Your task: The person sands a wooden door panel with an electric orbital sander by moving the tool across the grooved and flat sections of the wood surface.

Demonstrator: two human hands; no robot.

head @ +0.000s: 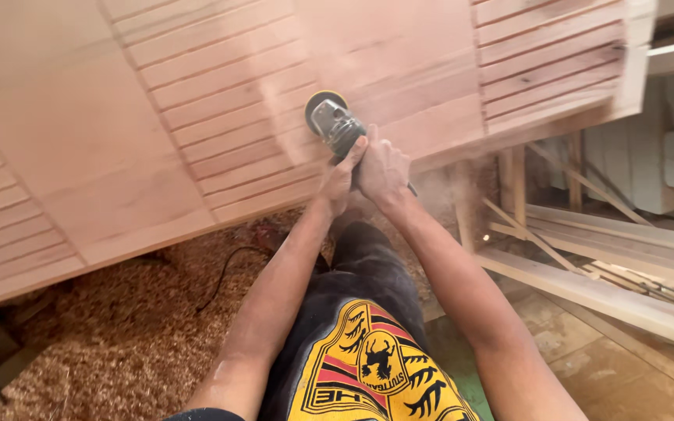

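A grey and black angle grinder (335, 125) with a yellow-edged disc rests against a large wooden door panel (220, 117) with slatted sections. My left hand (340, 178) and my right hand (382, 171) both grip the grinder's body from below, side by side. The disc touches the slats near the panel's lower edge. A haze of fine dust hangs around the tool and my hands.
Wood shavings (111, 335) cover the floor on the left, with a black cable (228, 273) running across them. Long timber planks (610, 257) lie stacked on the right. Upright wooden legs (512, 183) stand beneath the panel's right end.
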